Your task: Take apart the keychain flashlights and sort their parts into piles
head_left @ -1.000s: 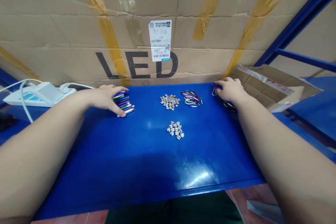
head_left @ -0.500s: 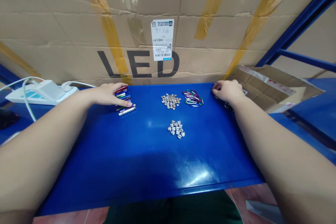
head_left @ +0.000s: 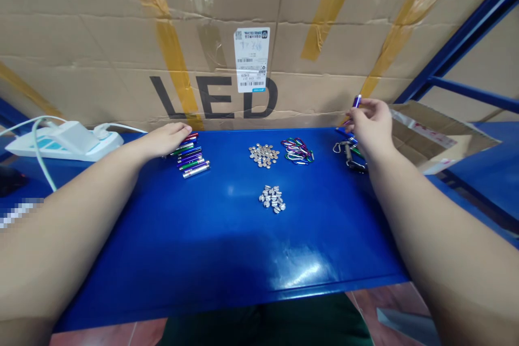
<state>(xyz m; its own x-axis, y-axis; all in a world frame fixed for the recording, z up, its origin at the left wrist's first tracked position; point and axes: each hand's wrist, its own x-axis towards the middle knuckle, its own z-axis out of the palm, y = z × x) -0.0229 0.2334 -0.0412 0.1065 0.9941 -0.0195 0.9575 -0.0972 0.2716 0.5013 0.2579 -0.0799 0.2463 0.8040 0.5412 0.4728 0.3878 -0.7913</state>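
My left hand [head_left: 168,139] lies at the far end of a row of slim metal tubes [head_left: 191,158], like mini flashlights, in red, green, purple and silver. Its fingers are stretched out and touch the far tubes; the thumb is hidden. My right hand [head_left: 373,119] is raised at the back right, pinching a purple metal tube [head_left: 357,101] upright between thumb and fingers. Under it lies a heap of tubes and metal clips [head_left: 349,152], partly covered by the hand. Coloured carabiners [head_left: 298,151], flat round discs [head_left: 264,155] and small silver button-like pieces [head_left: 272,199] lie between my hands.
Behind the blue table [head_left: 227,254] stands a big cardboard box [head_left: 324,81] marked LED. An open carton [head_left: 441,135] sits at the right, by a blue metal frame [head_left: 458,38]. A white power strip [head_left: 65,140] with cables is at the left.
My right hand has risen from the heap at the right with a purple tube in it. My left hand has drawn back leftward and its thumb has left the near tubes.
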